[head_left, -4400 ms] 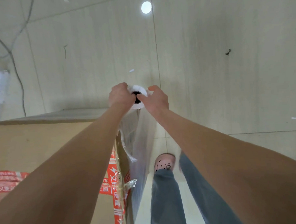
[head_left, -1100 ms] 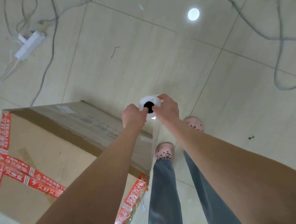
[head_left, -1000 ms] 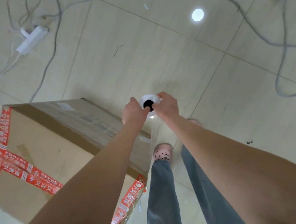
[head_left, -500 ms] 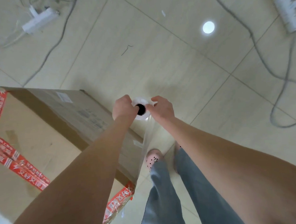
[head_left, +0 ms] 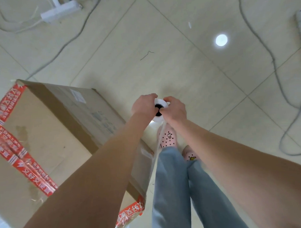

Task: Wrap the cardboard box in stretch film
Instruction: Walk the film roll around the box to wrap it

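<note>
The white roll of clear stretch film (head_left: 159, 111) is being gripped, fingers of the left hand (head_left: 143, 106) and right hand (head_left: 175, 109) being curled round it. The red-taped brown cardboard box (head_left: 49, 127) is being seen on the floor (head_left: 196, 78) just left, touched by the film.

Nothing here reads clearly to me. At the left of the frame, the red tape (head_left: 7, 103) on my cardboard box (head_left: 49, 127) carries white Chinese characters, skewed and blurred. The white label (head_left: 78, 97) is illegible.
</note>
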